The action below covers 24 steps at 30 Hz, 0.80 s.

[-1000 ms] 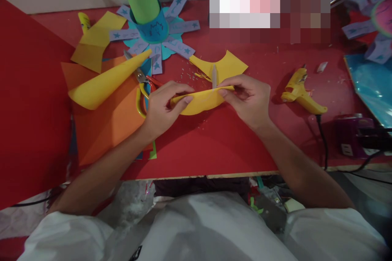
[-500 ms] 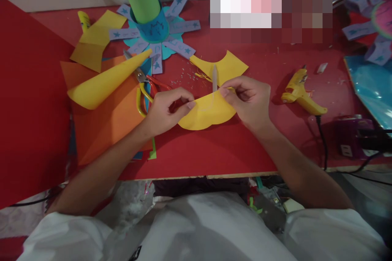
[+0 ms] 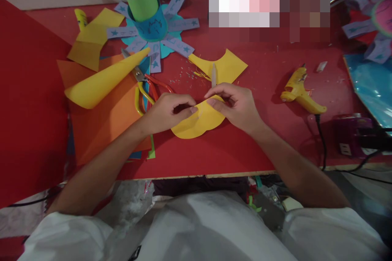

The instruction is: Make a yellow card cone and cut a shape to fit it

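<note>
A yellow paper piece [image 3: 196, 124] with a scalloped lower edge is held above the red table. My left hand [image 3: 171, 110] pinches its upper left edge between thumb and fingers. My right hand [image 3: 235, 105] grips the upper right edge, thumb on the near face. Just beyond the hands lies a yellow paper offcut [image 3: 232, 67] with a curved cut, and a pale, narrow blade-like strip [image 3: 213, 74] rests over it. Left of my left hand are scissors [image 3: 139, 75] with red and yellow handles, partly under a rolled yellow paper cone [image 3: 104, 79].
Orange paper sheets [image 3: 119, 118] lie beneath the cone. A green tube on a blue flower-shaped base [image 3: 153, 28] stands at the back. To the right are a yellow glue gun [image 3: 301, 91] with a black cord and a purple power box [image 3: 352, 134]. A red board [image 3: 30, 110] rises at left.
My right hand has moved left along the paper's upper edge, closer to my left hand. The yellow paper has shifted left and toward me, and now tilts, its right side higher.
</note>
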Tool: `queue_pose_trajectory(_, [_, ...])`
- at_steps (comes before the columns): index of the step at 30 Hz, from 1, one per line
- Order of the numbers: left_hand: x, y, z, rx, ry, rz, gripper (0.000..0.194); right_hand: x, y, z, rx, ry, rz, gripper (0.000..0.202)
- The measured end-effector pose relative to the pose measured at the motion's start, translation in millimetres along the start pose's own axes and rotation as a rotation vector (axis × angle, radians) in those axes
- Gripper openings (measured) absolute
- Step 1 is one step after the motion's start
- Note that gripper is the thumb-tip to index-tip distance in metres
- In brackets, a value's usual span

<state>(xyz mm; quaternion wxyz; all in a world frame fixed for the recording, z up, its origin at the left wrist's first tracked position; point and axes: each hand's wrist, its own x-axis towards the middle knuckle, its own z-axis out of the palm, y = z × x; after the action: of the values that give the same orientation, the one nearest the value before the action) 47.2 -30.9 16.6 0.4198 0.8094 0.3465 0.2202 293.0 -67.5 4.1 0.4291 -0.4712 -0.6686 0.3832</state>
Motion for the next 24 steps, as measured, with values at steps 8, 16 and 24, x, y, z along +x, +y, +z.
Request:
queue_pose_trajectory(8, [0.1, -0.6, 0.8, 0.092, -0.040, 0.036, 0.026, -0.8, -2.0, 3.6, -0.044, -0.029, -0.017, 0.034])
queue_pose_trajectory(16, [-0.9, 0.9, 2.4, 0.133, -0.021, 0.034, 0.025, -1.7, -3.1, 10.8, -0.017, -0.088, -0.011, 0.038])
queue_pose_trajectory(24, [-1.6, -0.3, 3.8, 0.057, 0.121, -0.026, 0.026, 9.5, 25.0, -13.9, -0.022, 0.148, -0.004, 0.035])
